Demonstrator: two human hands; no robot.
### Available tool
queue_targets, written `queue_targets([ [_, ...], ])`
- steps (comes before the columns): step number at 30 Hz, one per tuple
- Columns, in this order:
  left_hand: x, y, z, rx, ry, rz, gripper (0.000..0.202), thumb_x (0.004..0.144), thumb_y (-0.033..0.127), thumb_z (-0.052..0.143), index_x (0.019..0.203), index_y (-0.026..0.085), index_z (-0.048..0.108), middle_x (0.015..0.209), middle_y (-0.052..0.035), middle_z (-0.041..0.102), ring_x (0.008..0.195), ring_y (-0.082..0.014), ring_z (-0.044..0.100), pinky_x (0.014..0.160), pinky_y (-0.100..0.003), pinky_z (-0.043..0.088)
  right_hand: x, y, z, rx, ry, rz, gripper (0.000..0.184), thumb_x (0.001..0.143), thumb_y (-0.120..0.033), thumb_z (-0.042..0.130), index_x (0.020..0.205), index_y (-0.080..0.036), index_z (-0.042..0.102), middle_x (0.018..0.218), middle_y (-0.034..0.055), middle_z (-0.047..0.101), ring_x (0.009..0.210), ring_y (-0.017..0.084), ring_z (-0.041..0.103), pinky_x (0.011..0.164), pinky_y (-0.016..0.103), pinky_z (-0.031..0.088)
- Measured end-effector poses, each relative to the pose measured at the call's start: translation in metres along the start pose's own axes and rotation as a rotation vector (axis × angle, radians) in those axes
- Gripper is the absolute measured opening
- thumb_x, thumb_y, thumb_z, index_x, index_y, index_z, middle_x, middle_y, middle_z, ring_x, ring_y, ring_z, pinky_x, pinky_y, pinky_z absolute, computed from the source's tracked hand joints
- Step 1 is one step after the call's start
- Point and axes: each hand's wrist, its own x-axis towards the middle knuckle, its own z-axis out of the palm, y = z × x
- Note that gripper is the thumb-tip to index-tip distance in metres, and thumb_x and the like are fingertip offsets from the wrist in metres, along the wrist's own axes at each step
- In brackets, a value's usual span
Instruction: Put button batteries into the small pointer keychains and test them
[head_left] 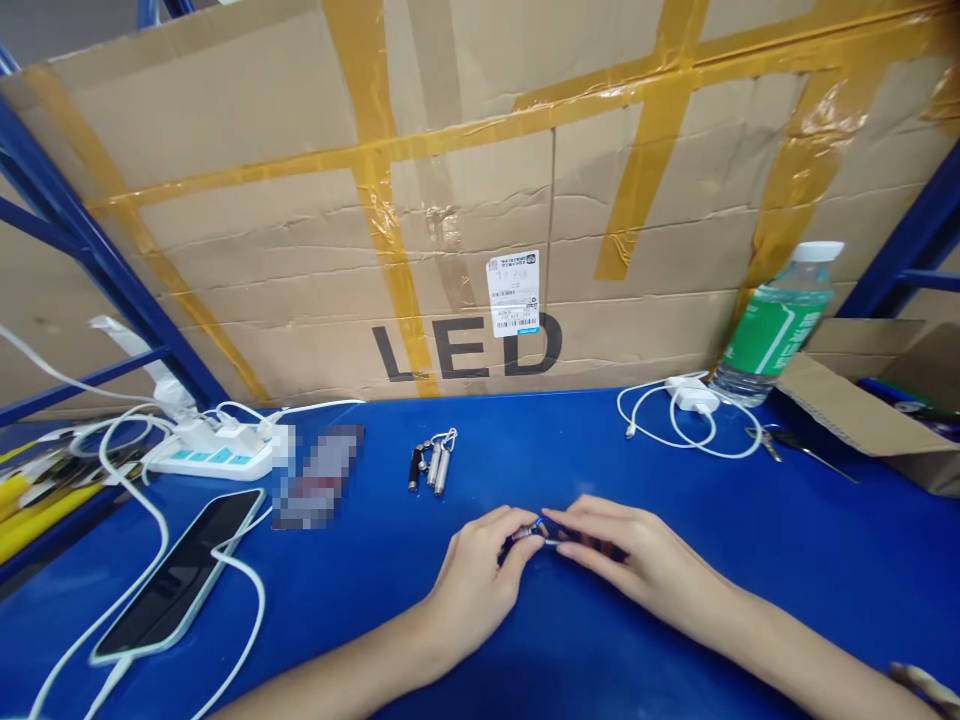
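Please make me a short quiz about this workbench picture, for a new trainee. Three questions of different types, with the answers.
1. True or false: the left hand and the right hand both pinch one small flashlight with their fingers.
2. Where is the green-labelled bottle? A) lying flat, near left B) upright, far right, by the cardboard wall C) between the hands
3. How many keychain flashlights lie loose beyond the hands?
Key: 1 true; 2 B; 3 three.
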Motion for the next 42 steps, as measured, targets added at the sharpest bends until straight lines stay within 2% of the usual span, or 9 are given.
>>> queue_targets([
  [3, 0.0, 0.0, -0.001, 0.043, -0.007, -0.004, 0.02, 0.088, 0.022, 0.045, 0.086, 0.02, 0.065, 0.082, -0.0013, 0.066, 0.07, -0.0128, 0.058, 0.064, -0.02, 0.042, 0.0, -0.001, 0.0, -0.048, -0.037, -0.013, 0.03, 0.09, -0.035, 0.046, 0.116, -0.025, 0.057, 0.086, 0.0018, 0.06, 0.067, 0.011, 0.057, 0.061, 0.021, 0.044],
  [6, 0.0, 0.001, -0.001, 0.068, -0.025, 0.009, 0.02, 0.088, 0.021, 0.045, 0.084, 0.02, 0.065, 0.08, -0.0012, 0.065, 0.068, -0.0127, 0.058, 0.064, -0.02, 0.043, 0.0, -0.005, 0.0, -0.086, -0.066, -0.001, 0.029, 0.091, -0.035, 0.042, 0.114, -0.023, 0.056, 0.082, 0.0012, 0.059, 0.066, 0.011, 0.057, 0.06, 0.021, 0.042],
  [12, 0.0, 0.0, -0.002, 0.067, -0.065, 0.052, 0.02, 0.088, 0.019, 0.046, 0.089, 0.021, 0.065, 0.082, -0.0007, 0.066, 0.071, -0.0123, 0.059, 0.065, -0.019, 0.043, 0.002, -0.01, 0.001, -0.221, -0.148, -0.014, 0.023, 0.092, -0.028, 0.039, 0.087, -0.018, 0.059, 0.076, 0.0011, 0.057, 0.065, 0.012, 0.056, 0.057, 0.021, 0.039],
  [16, -0.001, 0.001, -0.002, 0.111, -0.074, 0.064, 0.021, 0.088, 0.02, 0.046, 0.083, 0.019, 0.066, 0.075, -0.0008, 0.065, 0.065, -0.0119, 0.057, 0.061, -0.019, 0.042, 0.002, -0.011, 0.001, -0.266, -0.161, -0.023, 0.023, 0.092, -0.027, 0.039, 0.085, -0.017, 0.058, 0.075, 0.0006, 0.057, 0.062, 0.011, 0.056, 0.054, 0.021, 0.036],
  [22, -0.002, 0.0, -0.001, 0.117, -0.069, 0.071, 0.021, 0.088, 0.021, 0.045, 0.085, 0.02, 0.066, 0.074, -0.0008, 0.064, 0.063, -0.0118, 0.056, 0.058, -0.019, 0.041, 0.002, -0.011, 0.001, -0.267, -0.143, -0.026, 0.025, 0.093, -0.027, 0.037, 0.091, -0.018, 0.06, 0.074, 0.001, 0.058, 0.062, 0.011, 0.056, 0.054, 0.02, 0.035],
  [32, -0.002, 0.003, -0.001, 0.021, -0.061, 0.077, 0.02, 0.089, 0.025, 0.046, 0.091, 0.021, 0.065, 0.081, 0.0001, 0.067, 0.066, -0.011, 0.058, 0.065, -0.018, 0.044, 0.001, -0.009, 0.002, -0.251, -0.051, -0.071, 0.034, 0.095, -0.028, 0.03, 0.087, -0.018, 0.062, 0.07, 0.0018, 0.057, 0.059, 0.011, 0.052, 0.054, 0.021, 0.037],
  [42, -0.002, 0.004, 0.0, -0.006, -0.021, 0.023, 0.017, 0.088, 0.026, 0.047, 0.088, 0.021, 0.064, 0.084, 0.0001, 0.067, 0.069, -0.0118, 0.059, 0.059, -0.017, 0.043, 0.001, -0.007, 0.001, -0.115, 0.095, -0.092, 0.031, 0.093, -0.032, 0.035, 0.108, -0.023, 0.061, 0.079, 0.0033, 0.06, 0.069, 0.013, 0.058, 0.064, 0.022, 0.048],
])
